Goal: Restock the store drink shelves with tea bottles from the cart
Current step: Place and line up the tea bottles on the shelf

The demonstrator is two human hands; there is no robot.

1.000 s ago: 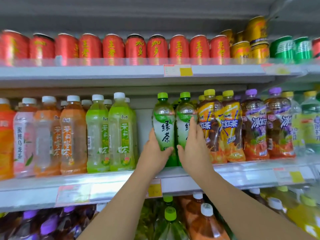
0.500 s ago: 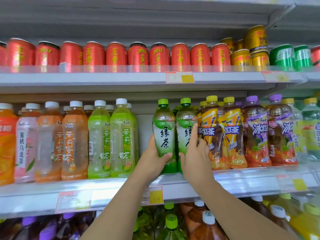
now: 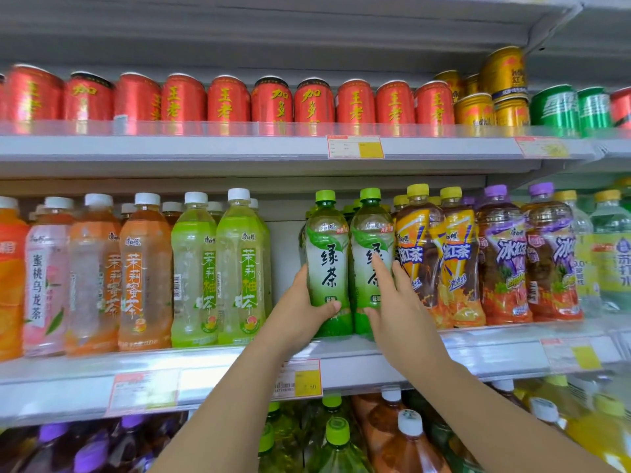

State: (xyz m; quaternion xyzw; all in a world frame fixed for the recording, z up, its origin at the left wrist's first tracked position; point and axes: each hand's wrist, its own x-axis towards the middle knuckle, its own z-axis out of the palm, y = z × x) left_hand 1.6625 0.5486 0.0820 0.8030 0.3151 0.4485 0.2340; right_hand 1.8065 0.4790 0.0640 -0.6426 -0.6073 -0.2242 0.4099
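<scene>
Currently, head view only. Left hand is gripping the left green tea bottle low down, thumb curled across the label. Right hand is lying against the right green tea bottle, fingers straight, pressing rather than grasping. Both bottles are standing upright and touching at the front of the middle shelf, just beside the yellow-label bottles. Reading this as the seating step. Should be sliding both back together, keeping bases flat and labels facing out, without nudging the yellow-label row. A bare slot is showing beside the pale green bottles. Cart isn't showing.
</scene>
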